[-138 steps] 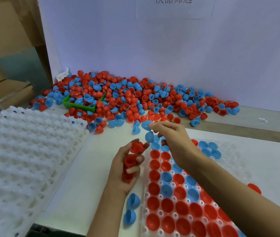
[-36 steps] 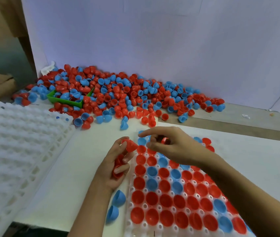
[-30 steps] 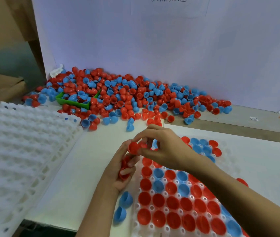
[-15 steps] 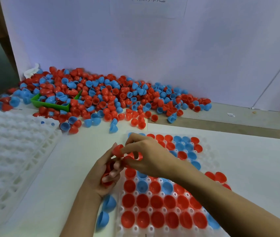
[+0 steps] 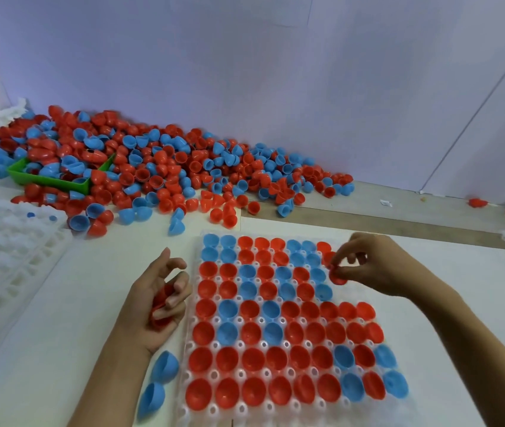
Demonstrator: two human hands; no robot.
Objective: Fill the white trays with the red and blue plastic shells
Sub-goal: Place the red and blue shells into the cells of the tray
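Two hands share the work here. Our right hand (image 5: 377, 266) pinches a single red shell (image 5: 337, 276) between thumb and fingertips at the right edge of the white tray (image 5: 201, 405), just over the unfilled pockets in its upper right part. Our left hand (image 5: 157, 303) rests beside the tray's left edge, its lower fingers curled round a nested stack of red shells (image 5: 160, 302) while the index finger and thumb stand free.

To seat this shell well, we judge it best to turn its open side up like its neighbours, lower it straight into the nearest free pocket next to the last blue shell of that row, and press lightly until it sits level; a tilted shell would probably crowd the next pocket. The left hand should stay close, so the next shell is within easy reach.

Half a second ago both hands met at the tray's upper left corner, the right one pulling a shell off the left hand's stack. Now the right hand has carried that shell across to the right side, and the hands are well apart. The big pile of shells (image 5: 165, 171) behind the tray lies as it did.
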